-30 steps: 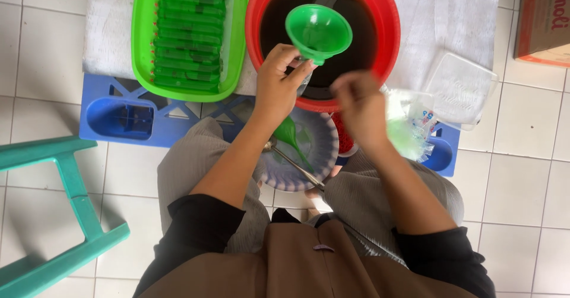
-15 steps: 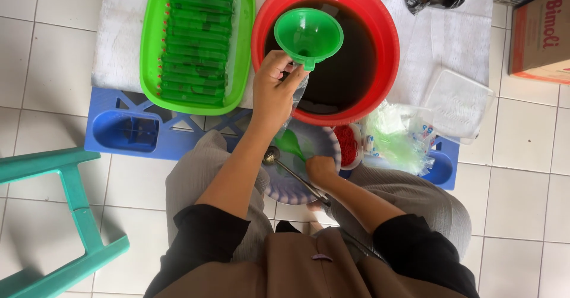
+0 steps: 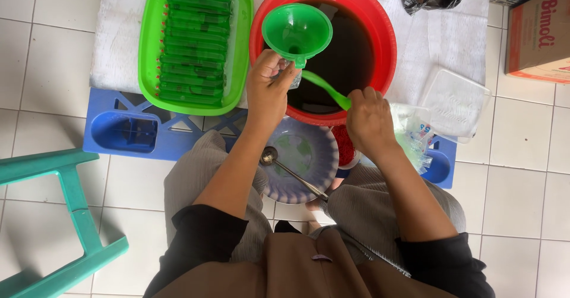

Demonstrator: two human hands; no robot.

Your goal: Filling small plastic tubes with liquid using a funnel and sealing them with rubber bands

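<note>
From the head camera, looking straight down, we see our left hand [image 3: 268, 90] closed around the neck of a green funnel [image 3: 297, 29] and what looks like a small clear bag beneath its spout; the funnel hangs over the near-left part of the red basin [image 3: 380, 30], which holds a dark liquid. Our right hand [image 3: 369, 118] is closed on the handle of a green ladle [image 3: 325, 90], whose bowl end is hidden near the funnel, over the liquid.

As for progress, we judge the work well under way: the green tray [image 3: 148, 48] to the left of the basin already carries a long row of filled green packets [image 3: 193, 36] from its far edge to its near edge, with little bare room left. The basin looks far from drained, and a bundle of clear empty bags [image 3: 415, 137] lies just right of our right hand, so more filling seems to remain.

Room is tight. Tray and basin sit side by side, nearly touching, on the white cloth [image 3: 119, 42], whose near edge meets the blue crate [image 3: 130, 133]. A patterned bowl [image 3: 303, 155] with a metal spoon [image 3: 285, 167] rests between our knees, just below both hands. A clear lid [image 3: 454, 102] sits at the basin's right; a green stool [image 3: 65, 215] stands well apart at lower left. Free space lies mainly over the basin itself.
</note>
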